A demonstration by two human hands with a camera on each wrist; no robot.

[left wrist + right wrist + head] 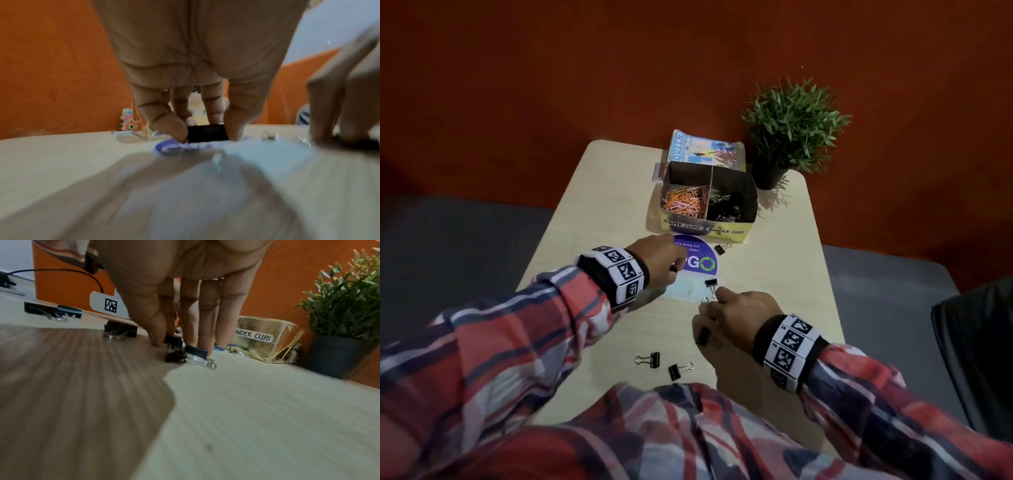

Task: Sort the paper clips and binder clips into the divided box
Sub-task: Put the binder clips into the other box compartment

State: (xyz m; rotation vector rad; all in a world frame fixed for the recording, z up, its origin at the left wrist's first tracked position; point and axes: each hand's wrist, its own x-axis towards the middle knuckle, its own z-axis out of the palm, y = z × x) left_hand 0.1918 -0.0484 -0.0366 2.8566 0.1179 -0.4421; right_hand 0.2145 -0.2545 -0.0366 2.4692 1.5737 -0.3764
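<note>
The divided box (736,232) stands at the back of the table, with orange and pink paper clips (685,202) in its left compartment and black binder clips (727,205) in its right. My left hand (675,266) is over the purple sticker, and its thumb and a finger pinch a black binder clip (207,134). My right hand (709,315) is lower down on the table, its thumb and fingers pinching a binder clip (174,347). A second clip (196,352) lies at its fingertips. Two loose binder clips (651,359) (677,371) lie near me, and another (720,249) lies by the box.
A potted plant (791,130) stands right of the box and a printed booklet (703,150) lies behind it. A purple round sticker (700,263) and a pale blue patch (685,291) are on the tabletop (592,205). A dark object (976,342) sits off the table's right edge.
</note>
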